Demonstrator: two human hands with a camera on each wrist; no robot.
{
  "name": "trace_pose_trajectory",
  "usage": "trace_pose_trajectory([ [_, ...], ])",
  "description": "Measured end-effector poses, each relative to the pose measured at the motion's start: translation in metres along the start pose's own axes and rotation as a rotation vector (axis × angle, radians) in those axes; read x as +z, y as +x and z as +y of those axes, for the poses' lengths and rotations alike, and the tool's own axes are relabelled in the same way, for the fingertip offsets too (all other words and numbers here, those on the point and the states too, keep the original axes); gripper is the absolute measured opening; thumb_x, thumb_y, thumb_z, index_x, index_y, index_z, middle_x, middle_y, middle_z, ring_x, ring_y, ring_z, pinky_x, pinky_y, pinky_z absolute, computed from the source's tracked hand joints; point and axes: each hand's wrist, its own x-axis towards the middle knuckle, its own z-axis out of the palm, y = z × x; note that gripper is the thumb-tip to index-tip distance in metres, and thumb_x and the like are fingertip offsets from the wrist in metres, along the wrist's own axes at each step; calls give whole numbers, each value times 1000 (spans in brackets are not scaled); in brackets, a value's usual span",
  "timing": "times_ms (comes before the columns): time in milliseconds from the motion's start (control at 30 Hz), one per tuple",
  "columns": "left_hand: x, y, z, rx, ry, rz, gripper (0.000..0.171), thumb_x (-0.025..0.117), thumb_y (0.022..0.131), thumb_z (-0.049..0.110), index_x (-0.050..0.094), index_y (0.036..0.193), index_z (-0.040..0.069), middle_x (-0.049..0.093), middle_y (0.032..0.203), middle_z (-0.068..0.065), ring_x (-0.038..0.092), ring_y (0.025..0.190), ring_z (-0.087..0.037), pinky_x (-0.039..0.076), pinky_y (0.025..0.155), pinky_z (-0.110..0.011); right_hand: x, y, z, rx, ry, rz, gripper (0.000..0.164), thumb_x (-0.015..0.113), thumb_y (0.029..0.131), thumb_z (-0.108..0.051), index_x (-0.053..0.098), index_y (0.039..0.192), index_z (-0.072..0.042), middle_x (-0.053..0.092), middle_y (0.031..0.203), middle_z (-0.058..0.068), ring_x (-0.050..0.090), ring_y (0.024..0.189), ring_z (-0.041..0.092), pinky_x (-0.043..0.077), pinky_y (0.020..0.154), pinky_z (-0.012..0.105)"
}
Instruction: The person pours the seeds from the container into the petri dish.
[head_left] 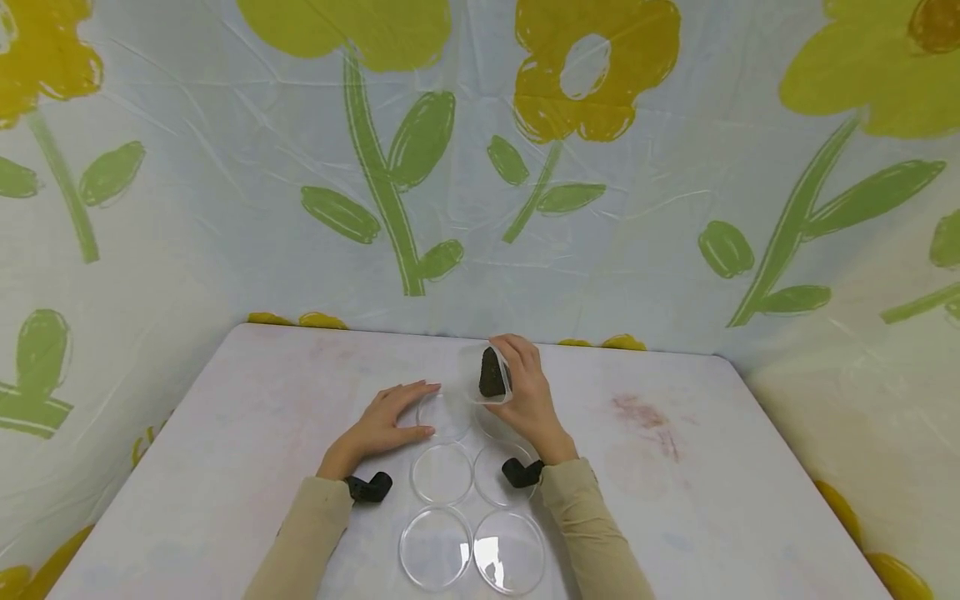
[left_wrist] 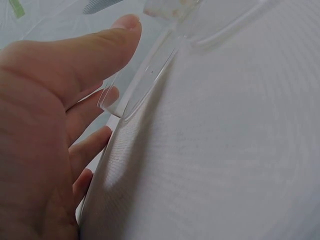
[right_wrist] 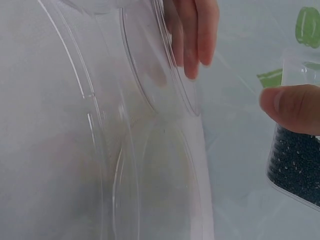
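My right hand (head_left: 528,400) grips a clear plastic container (right_wrist: 300,165) partly filled with small black seeds (head_left: 492,375). Tilted towards the left, the container is held above the back pair of clear round dishes. The left hand (head_left: 386,421) rests beside the back left dish (head_left: 444,418), thumb and fingers spread around its left side. In the left wrist view a fingertip touches that dish's rim (left_wrist: 116,111), while the thumb stays apart from it. The back right dish (head_left: 497,423) is partly hidden beneath the right hand and container. No seeds are visible falling.
Nearer me are the middle left dish (head_left: 442,474), middle right dish (head_left: 487,479), front left dish (head_left: 436,548) and front right dish (head_left: 510,552), set close together. The white tabletop (head_left: 675,517) ends at a flower-patterned curtain (head_left: 465,192). Each wrist bears a black camera.
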Motion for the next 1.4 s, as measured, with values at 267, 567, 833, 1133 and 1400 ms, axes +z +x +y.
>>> trace_pose_trajectory([
  [267,2,1,-2,11,-15,12,68,76,86,37,51,145,15,49,148,-7,38,140,-31,22,112,-58,3,-2,0,-19,-30,21,96,96,55,-5,50,138,-3,50,137,14,42,130,35,34,111,39],
  [567,4,2,-10,-3,-4,2,71,75,85,43,49,147,18,47,150,-4,37,142,-28,21,113,-56,8,-1,-1,-19,-49,3,94,93,58,-3,49,141,-6,51,139,13,42,133,39,31,113,43],
  [833,6,2,-15,1,-8,-10,73,76,85,43,49,147,16,47,150,-3,36,142,-26,20,114,-55,10,-2,-4,-47,-81,-26,88,86,62,4,48,141,-5,50,140,14,42,133,40,31,113,43],
  [1133,9,3,-20,0,-8,-11,74,76,85,44,49,147,15,47,150,-5,36,142,-27,20,113,-56,13,0,-10,-76,-118,-9,88,88,61,1,51,140,-6,52,138,14,43,134,38,32,113,43],
  [1400,9,2,-19,15,2,-2,73,76,85,43,49,147,16,47,150,-3,36,142,-26,21,113,-56,13,1,-12,-79,-154,-33,90,88,60,5,50,141,-9,51,140,14,43,134,38,33,112,42],
])
